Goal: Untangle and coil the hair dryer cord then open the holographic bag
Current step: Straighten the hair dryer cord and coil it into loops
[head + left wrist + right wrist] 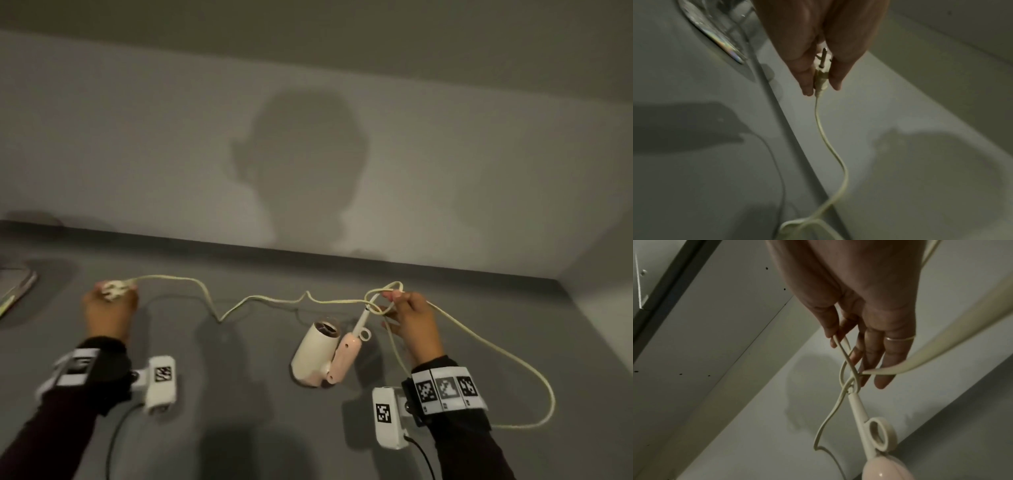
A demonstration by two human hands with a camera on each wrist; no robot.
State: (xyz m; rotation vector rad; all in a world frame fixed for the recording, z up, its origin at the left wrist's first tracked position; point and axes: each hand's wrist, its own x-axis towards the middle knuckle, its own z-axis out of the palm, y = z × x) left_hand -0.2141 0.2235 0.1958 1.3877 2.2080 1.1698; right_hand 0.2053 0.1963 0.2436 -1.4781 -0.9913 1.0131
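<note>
A cream and pink hair dryer (320,356) lies on the grey table (239,394), its pink handle (885,469) ending in a hanging ring (879,434). Its cream cord (260,299) runs across the table. My left hand (109,308) pinches the plug (820,78) between thumb and fingers, lifted off the table. My right hand (411,322) pinches a loop of cord (846,356) just above a knot (852,384) at the handle's strain relief. A long loop (534,377) trails round my right wrist. The holographic bag (715,39) lies at the table's far left (17,287).
A plain wall (137,154) rises behind the table's back edge and another closes the right side. Black cables (113,442) run from both wrist cameras toward me. Bare table lies between my hands in front of the dryer.
</note>
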